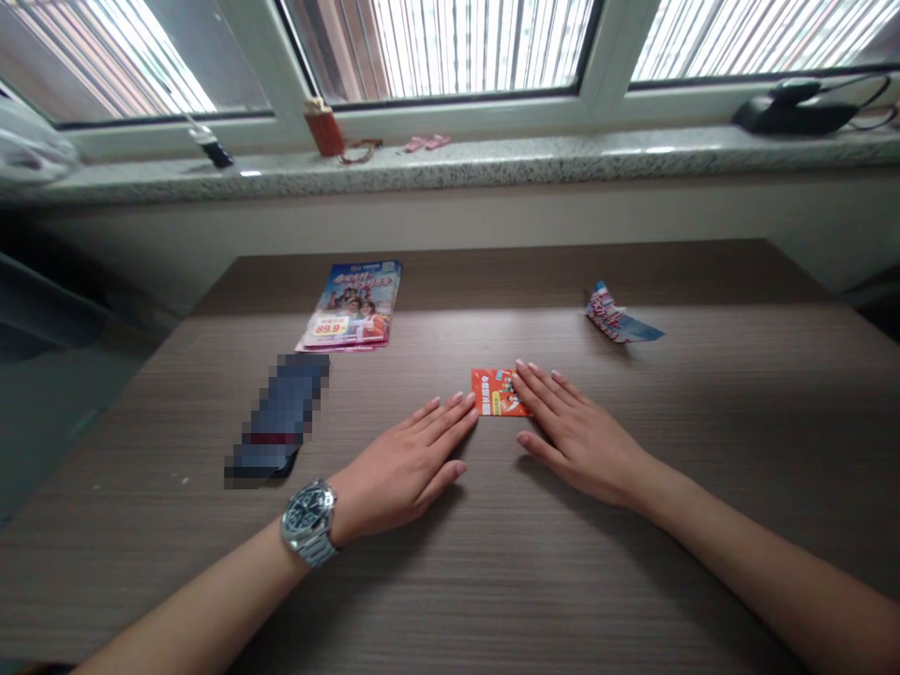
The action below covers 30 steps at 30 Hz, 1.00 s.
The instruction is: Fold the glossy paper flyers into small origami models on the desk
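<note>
A small orange-red piece of printed paper [496, 394], apparently folded, lies flat near the middle of the wooden table. My left hand [414, 464], with a metal watch [309, 517] on its wrist, is stretched out and its fingertips touch the paper's left edge. From the other side my right hand [573, 431] rests its straight fingers over the paper's right end, covering that part. Both thumbs are held away from the fingers. Neither hand grips anything.
A stack of printed leaflets [358, 305] lies at the back left, with a pixelated phone-like object [277, 417] nearer me. A folded paper shape [617, 317] stands at the back right. Behind the table [450, 581], the stone windowsill [534, 164] holds a red box-like item [323, 128] and a black device [798, 111].
</note>
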### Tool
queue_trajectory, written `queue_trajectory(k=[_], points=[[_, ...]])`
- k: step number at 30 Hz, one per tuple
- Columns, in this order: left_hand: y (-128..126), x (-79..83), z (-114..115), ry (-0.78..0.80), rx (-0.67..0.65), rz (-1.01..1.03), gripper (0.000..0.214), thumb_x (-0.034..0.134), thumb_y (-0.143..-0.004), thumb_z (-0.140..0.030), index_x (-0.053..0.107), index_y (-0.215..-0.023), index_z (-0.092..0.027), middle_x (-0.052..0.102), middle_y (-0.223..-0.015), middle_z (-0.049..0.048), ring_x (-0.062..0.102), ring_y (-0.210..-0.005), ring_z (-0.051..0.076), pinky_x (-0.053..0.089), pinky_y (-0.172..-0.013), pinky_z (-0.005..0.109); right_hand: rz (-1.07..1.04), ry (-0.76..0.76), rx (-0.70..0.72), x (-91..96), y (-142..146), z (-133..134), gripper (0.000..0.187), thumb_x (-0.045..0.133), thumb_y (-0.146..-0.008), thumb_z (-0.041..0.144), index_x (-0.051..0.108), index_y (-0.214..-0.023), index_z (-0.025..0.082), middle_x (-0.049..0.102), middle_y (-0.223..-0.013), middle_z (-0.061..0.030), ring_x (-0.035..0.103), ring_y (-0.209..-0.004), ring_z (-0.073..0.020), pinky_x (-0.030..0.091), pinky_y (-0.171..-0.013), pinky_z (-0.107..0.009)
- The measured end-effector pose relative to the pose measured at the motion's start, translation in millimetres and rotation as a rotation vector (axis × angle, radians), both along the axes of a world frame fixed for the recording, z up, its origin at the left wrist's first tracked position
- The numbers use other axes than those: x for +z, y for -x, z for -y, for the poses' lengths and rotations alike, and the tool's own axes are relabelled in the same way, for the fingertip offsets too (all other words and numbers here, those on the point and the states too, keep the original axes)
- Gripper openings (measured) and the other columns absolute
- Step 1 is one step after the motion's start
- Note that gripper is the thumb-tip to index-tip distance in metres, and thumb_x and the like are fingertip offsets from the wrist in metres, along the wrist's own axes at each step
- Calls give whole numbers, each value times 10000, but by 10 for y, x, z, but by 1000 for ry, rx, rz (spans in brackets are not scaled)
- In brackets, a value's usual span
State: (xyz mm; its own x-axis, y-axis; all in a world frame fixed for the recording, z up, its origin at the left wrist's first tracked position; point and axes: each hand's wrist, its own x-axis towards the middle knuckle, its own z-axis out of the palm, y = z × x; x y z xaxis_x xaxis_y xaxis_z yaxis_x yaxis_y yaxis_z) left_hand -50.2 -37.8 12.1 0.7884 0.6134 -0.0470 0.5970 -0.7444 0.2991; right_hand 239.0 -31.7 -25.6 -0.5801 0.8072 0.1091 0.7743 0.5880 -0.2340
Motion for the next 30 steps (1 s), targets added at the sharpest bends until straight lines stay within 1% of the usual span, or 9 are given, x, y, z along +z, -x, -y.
queue_trajectory(k=[3, 6, 9, 12, 15, 19, 24, 28, 30], points=[[15, 6, -17, 2, -8, 14, 602, 405, -1048, -368, 200, -1595, -222, 197, -1659, 85, 206, -1538, 212, 212, -1271, 415, -22, 23, -18, 19, 10, -21, 635, 336, -1043, 481, 260, -1586, 161, 227, -1656, -115, 209, -1526, -216, 242, -1243, -465], [5, 14, -46, -15, -6, 37, 546, 416, -1046, -375, 308, -1560, -228, 256, -1645, 79, 220, -1536, 226, 221, -1269, 444, -86, 26, -45, 37, 29, -49, 544, 321, -1052, 430, 376, -1534, 183, 335, -1621, -111, 306, -1496, -212, 289, -1227, -473], [-44, 31, -67, -14, -28, 66, 500, 437, -1039, -382, 402, -1516, -235, 318, -1622, 87, 265, -1521, 245, 256, -1256, 464, -149, 18, -73, 41, 49, -74, 485, 359, -1043, 407, 470, -1462, 190, 425, -1576, -124, 390, -1457, -228, 331, -1207, -491], [-121, 46, -84, -12, -77, 118, 467, 460, -1031, -390, 464, -1476, -247, 386, -1588, 90, 341, -1490, 248, 287, -1244, 460, -181, 0, -94, 27, 60, -88, 446, 415, -1025, 403, 518, -1403, 191, 467, -1549, -131, 434, -1431, -251, 359, -1192, -506], [-202, 39, -110, -20, -100, 140, 457, 468, -1026, -400, 495, -1447, -225, 413, -1572, 101, 374, -1473, 241, 287, -1244, 446, -204, -11, -95, 6, 61, -93, 446, 453, -1008, 403, 519, -1397, 193, 477, -1541, -134, 450, -1420, -270, 374, -1181, -525], [-280, 3, -143, -52, -120, 104, 543, 450, -1032, -408, 358, -1542, -245, 403, -1580, 85, 372, -1474, 236, 261, -1249, 438, -222, 2, -94, -11, 53, -99, 456, 469, -1000, 399, 505, -1412, 206, 476, -1542, -131, 446, -1422, -271, 366, -1184, -534], [-291, -13, -146, -64, -90, 78, 492, 434, -1038, -419, 412, -1510, -285, 431, -1567, 53, 421, -1443, 225, 212, -1258, 456, -222, 29, -81, -13, -3, -126, 500, 467, -1006, 406, 456, -1472, 224, 445, -1565, -122, 417, -1441, -255, 340, -1199, -516], [-279, -3, -148, -47, -81, 92, 463, 442, -1037, -408, 442, -1488, -306, 435, -1565, 35, 429, -1438, 212, 188, -1262, 452, -196, 22, -95, -24, -125, -162, 525, 450, -1015, 391, 426, -1504, 200, 382, -1600, -134, 343, -1480, -254, 312, -1208, -518], [-278, 2, -154, -38, -80, 89, 462, 441, -1038, -408, 440, -1489, -309, 430, -1568, 32, 428, -1439, 210, 172, -1266, 454, -187, 29, -91, -32, -193, -180, 525, 428, -1026, 376, 409, -1517, 194, 386, -1597, -130, 328, -1487, -247, 308, -1209, -517]])
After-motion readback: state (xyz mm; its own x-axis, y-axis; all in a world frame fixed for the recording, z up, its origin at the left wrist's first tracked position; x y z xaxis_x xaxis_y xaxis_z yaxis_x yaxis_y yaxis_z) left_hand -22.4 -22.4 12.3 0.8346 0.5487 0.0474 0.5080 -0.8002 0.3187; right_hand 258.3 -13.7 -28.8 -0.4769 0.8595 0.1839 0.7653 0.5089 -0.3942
